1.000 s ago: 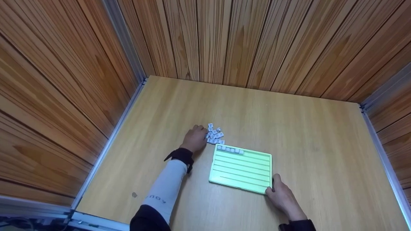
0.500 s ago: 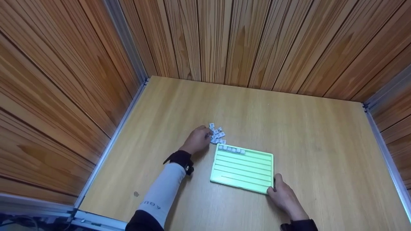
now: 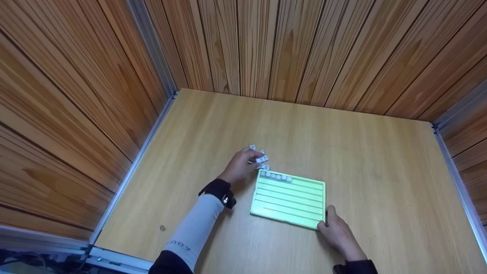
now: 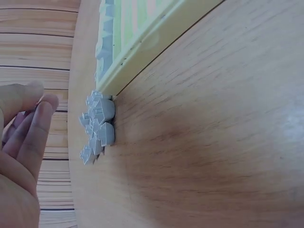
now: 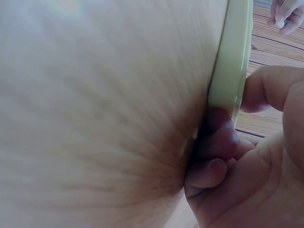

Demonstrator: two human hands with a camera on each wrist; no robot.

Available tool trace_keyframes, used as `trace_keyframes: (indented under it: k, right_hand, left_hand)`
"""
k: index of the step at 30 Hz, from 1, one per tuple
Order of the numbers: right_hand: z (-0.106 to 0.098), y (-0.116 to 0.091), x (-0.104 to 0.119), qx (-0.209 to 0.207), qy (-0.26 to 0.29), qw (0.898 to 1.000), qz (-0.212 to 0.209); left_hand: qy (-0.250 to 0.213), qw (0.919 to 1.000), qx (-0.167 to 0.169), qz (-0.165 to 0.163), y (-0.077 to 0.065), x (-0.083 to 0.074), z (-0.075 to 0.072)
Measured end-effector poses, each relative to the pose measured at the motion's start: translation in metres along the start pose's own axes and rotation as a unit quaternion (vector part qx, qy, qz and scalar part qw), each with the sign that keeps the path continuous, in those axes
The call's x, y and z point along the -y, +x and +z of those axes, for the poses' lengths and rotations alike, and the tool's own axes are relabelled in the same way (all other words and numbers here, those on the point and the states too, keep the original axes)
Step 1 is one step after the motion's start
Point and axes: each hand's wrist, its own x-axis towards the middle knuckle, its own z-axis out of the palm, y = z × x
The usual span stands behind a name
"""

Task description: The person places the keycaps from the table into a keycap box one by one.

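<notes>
A light green ridged tray point(image 3: 287, 203) lies flat on the table, with a short row of pale keycaps point(image 3: 276, 176) along its far left edge. My right hand point(image 3: 339, 233) grips the near right corner, thumb on top and the other fingers curled against the side, as the right wrist view shows. Beyond the far left corner is a small heap of loose keycaps point(image 4: 99, 121). Over that heap, my left hand point(image 3: 239, 165) brings thumb and index fingertips together. A small whitish keycap point(image 5: 279, 23) shows at those fingertips in the right wrist view.
The wooden table point(image 3: 361, 160) is bounded by plank walls point(image 3: 296, 49) at the back and sides, with metal rails along the edges. A small dark spot point(image 3: 163, 228) marks the tabletop at the left. A black band point(image 3: 217, 190) is on the left wrist.
My left hand has moved right from the heap's left side to over it, and now pinches a keycap. The right hand stays at the tray corner.
</notes>
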Motion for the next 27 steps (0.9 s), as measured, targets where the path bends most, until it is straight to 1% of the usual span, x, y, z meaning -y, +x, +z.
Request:
trace_keyframes:
  k: [4,8,11,16,19,21,23,25,27]
  right_hand:
    - [-0.001,0.000,-0.001,-0.002,-0.003,1.000,-0.001]
    - [-0.001,0.000,-0.002,-0.002,-0.009,1.000,0.003]
    - [-0.002,0.000,-0.002,0.001,-0.009,1.000,0.007]
    - [-0.002,0.000,-0.002,0.006,-0.003,1.000,0.010]
    - [-0.001,-0.001,-0.002,0.004,0.001,1.000,0.005]
    - [0.000,-0.001,-0.002,0.000,0.001,1.000,0.000]
    - [0.000,-0.001,-0.002,-0.001,0.002,1.000,-0.003]
    - [0.000,-0.001,-0.002,0.000,0.001,1.000,-0.004]
    - [0.000,-0.001,-0.001,0.003,0.002,1.000,-0.002]
  left_hand:
    - [0.032,0.9994,0.014,-0.003,0.000,-0.004,0.003]
    - [0.024,0.9993,0.027,-0.007,0.000,-0.008,0.008]
    - [0.012,0.9992,0.038,0.002,0.000,-0.010,0.014]
    - [0.018,0.9982,0.053,0.022,0.002,-0.015,0.024]
    - [0.025,0.9968,0.065,0.039,0.005,-0.019,0.030]
    - [0.032,0.9949,0.074,0.060,0.007,-0.021,0.034]
    - [0.045,0.9917,0.080,0.090,0.009,-0.023,0.038]
    - [0.051,0.9887,0.086,0.112,0.012,-0.026,0.043]
    - [0.054,0.9870,0.093,0.120,0.013,-0.029,0.047]
